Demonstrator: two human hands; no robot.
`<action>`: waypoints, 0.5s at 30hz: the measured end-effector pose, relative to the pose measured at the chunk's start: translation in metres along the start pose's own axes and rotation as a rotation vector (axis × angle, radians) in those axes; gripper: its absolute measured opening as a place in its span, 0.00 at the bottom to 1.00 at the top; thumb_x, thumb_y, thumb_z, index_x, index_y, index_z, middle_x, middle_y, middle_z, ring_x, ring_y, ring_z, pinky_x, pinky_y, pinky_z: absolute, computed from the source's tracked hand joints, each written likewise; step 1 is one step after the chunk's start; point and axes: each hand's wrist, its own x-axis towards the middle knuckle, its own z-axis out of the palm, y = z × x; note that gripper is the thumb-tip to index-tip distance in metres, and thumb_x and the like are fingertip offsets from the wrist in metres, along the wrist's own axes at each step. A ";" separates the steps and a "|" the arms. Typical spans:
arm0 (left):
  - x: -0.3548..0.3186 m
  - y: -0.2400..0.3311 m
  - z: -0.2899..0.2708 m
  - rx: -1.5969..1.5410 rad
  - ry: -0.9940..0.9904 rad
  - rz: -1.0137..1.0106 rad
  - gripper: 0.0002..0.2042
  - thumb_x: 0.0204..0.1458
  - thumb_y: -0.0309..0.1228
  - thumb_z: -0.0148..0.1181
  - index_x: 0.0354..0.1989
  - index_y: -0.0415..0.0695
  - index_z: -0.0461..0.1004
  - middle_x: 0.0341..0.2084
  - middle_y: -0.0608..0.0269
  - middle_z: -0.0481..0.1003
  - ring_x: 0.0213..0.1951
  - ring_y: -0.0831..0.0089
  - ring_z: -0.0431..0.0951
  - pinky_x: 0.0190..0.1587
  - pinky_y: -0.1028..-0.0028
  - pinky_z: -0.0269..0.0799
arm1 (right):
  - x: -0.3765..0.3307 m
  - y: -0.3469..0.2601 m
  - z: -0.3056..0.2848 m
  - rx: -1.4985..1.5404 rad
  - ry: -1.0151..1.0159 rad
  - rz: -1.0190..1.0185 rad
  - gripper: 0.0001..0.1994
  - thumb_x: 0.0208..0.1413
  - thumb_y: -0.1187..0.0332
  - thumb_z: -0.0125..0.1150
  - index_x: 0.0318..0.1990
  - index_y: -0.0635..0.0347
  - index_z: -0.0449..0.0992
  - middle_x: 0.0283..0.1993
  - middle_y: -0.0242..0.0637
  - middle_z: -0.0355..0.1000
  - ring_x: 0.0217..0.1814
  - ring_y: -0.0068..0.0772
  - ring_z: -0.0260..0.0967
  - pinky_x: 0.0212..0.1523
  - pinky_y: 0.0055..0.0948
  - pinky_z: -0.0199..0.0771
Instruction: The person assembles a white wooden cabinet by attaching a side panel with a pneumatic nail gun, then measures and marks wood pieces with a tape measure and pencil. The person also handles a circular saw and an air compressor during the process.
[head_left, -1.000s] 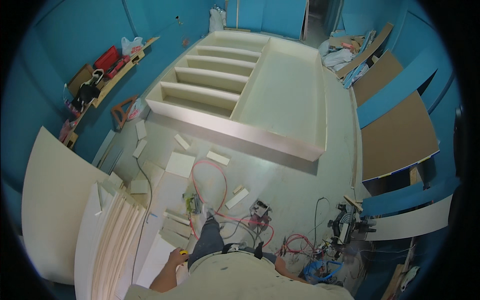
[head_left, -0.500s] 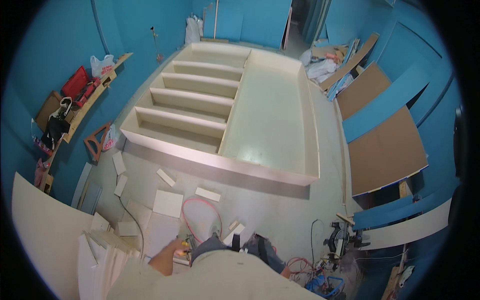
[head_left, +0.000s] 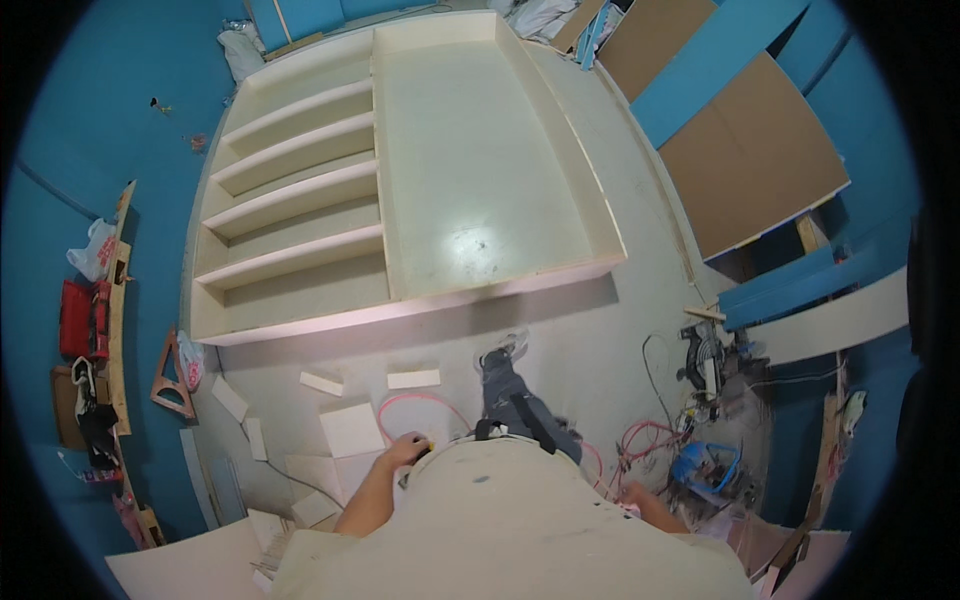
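Beside my waist, my left hand (head_left: 408,448) is closed around a tool with a small yellow part (head_left: 430,447); my shirt hides most of it. A red hose (head_left: 425,396) loops on the floor just ahead of that hand. My right hand (head_left: 630,492) hangs low at my other side, its fingers partly hidden, close to coils of red hose (head_left: 650,437). In front of me a large cream shelving frame (head_left: 440,308) lies flat on the floor, with several shelf boards (head_left: 310,255) on its left and one wide open bay on its right.
Cream board offcuts (head_left: 352,430) lie on the floor at left. A wall shelf (head_left: 118,340) there holds a red case (head_left: 75,318). At right are a mitre saw (head_left: 703,360), a blue-framed machine (head_left: 705,465) and leaning brown panels (head_left: 755,155).
My view has turned right and come closer to the frame. One leg now reaches forward toward its near edge. The tool in my left hand has become mostly hidden; my right forearm shows more.
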 end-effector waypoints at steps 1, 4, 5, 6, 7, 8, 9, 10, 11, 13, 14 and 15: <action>0.018 0.008 -0.018 0.039 0.017 0.038 0.22 0.49 0.44 0.60 0.43 0.35 0.76 0.35 0.53 0.77 0.35 0.65 0.76 0.40 0.69 0.72 | 0.036 0.030 -0.017 0.139 -0.015 0.068 0.13 0.46 0.70 0.71 0.39 0.64 0.79 0.37 0.41 0.76 0.41 0.40 0.73 0.41 0.41 0.77; 0.063 0.023 -0.079 0.023 0.049 -0.004 0.24 0.44 0.47 0.64 0.35 0.32 0.78 0.27 0.55 0.77 0.25 0.67 0.77 0.30 0.69 0.74 | 0.124 0.049 -0.077 0.280 0.111 0.198 0.09 0.48 0.72 0.69 0.35 0.65 0.77 0.38 0.39 0.75 0.42 0.37 0.71 0.39 0.42 0.78; 0.070 0.037 -0.102 -0.053 0.029 -0.124 0.24 0.43 0.46 0.64 0.32 0.32 0.78 0.26 0.54 0.77 0.25 0.67 0.77 0.30 0.68 0.74 | 0.135 0.013 -0.121 0.359 0.151 0.146 0.07 0.48 0.73 0.68 0.33 0.65 0.77 0.35 0.40 0.74 0.38 0.37 0.71 0.37 0.42 0.77; 0.074 0.053 -0.128 -0.128 0.016 -0.248 0.23 0.42 0.46 0.64 0.30 0.32 0.79 0.25 0.53 0.77 0.25 0.66 0.77 0.30 0.67 0.74 | 0.144 -0.039 -0.155 0.441 0.175 0.087 0.06 0.48 0.74 0.66 0.32 0.65 0.76 0.33 0.40 0.73 0.35 0.37 0.70 0.34 0.41 0.76; 0.078 0.079 -0.150 -0.068 0.061 -0.285 0.23 0.41 0.46 0.64 0.28 0.33 0.79 0.24 0.53 0.77 0.25 0.66 0.78 0.29 0.67 0.74 | 0.146 -0.084 -0.180 0.531 0.211 0.049 0.04 0.47 0.74 0.64 0.31 0.64 0.76 0.30 0.40 0.72 0.32 0.37 0.70 0.32 0.41 0.75; 0.078 0.124 -0.174 -0.001 0.098 -0.320 0.23 0.40 0.47 0.64 0.27 0.33 0.79 0.23 0.53 0.77 0.25 0.67 0.78 0.28 0.66 0.73 | 0.141 -0.129 -0.204 0.632 0.248 0.014 0.03 0.47 0.75 0.62 0.30 0.64 0.76 0.27 0.41 0.71 0.29 0.37 0.69 0.30 0.40 0.75; 0.080 0.158 -0.197 0.047 0.147 -0.360 0.23 0.39 0.47 0.64 0.25 0.34 0.79 0.22 0.53 0.77 0.25 0.67 0.78 0.28 0.66 0.73 | 0.132 -0.187 -0.235 0.713 0.282 -0.031 0.02 0.47 0.76 0.60 0.28 0.64 0.76 0.25 0.41 0.70 0.25 0.37 0.69 0.27 0.40 0.74; 0.089 0.172 -0.212 -0.015 0.199 -0.350 0.24 0.37 0.48 0.65 0.24 0.33 0.79 0.20 0.53 0.77 0.25 0.67 0.78 0.28 0.66 0.72 | 0.128 -0.237 -0.265 0.677 0.391 -0.162 0.02 0.47 0.76 0.59 0.27 0.65 0.75 0.21 0.39 0.68 0.20 0.35 0.66 0.19 0.39 0.70; 0.110 0.171 -0.229 -0.016 0.284 -0.294 0.26 0.37 0.50 0.63 0.26 0.32 0.79 0.23 0.47 0.78 0.28 0.61 0.80 0.31 0.65 0.73 | 0.127 -0.298 -0.302 0.660 0.429 -0.307 0.04 0.48 0.77 0.58 0.23 0.64 0.72 0.18 0.37 0.65 0.17 0.34 0.64 0.16 0.39 0.66; 0.146 0.177 -0.241 0.002 0.443 -0.238 0.29 0.38 0.52 0.61 0.29 0.31 0.78 0.28 0.40 0.78 0.33 0.53 0.81 0.35 0.62 0.75 | 0.096 -0.422 -0.355 0.634 0.503 -0.641 0.08 0.53 0.72 0.56 0.23 0.60 0.69 0.20 0.34 0.65 0.18 0.27 0.63 0.16 0.31 0.62; 0.163 0.189 -0.246 0.030 0.512 -0.225 0.30 0.38 0.53 0.61 0.30 0.31 0.78 0.29 0.39 0.78 0.35 0.50 0.81 0.36 0.61 0.75 | 0.072 -0.475 -0.374 0.774 0.394 -0.776 0.08 0.55 0.70 0.56 0.24 0.60 0.68 0.20 0.32 0.64 0.19 0.24 0.63 0.19 0.29 0.63; 0.195 0.215 -0.257 0.069 0.565 -0.167 0.31 0.38 0.54 0.61 0.31 0.31 0.78 0.30 0.38 0.78 0.37 0.48 0.80 0.38 0.59 0.75 | 0.081 -0.505 -0.407 0.844 0.362 -0.785 0.08 0.56 0.68 0.55 0.30 0.63 0.72 0.24 0.34 0.68 0.25 0.25 0.68 0.25 0.28 0.69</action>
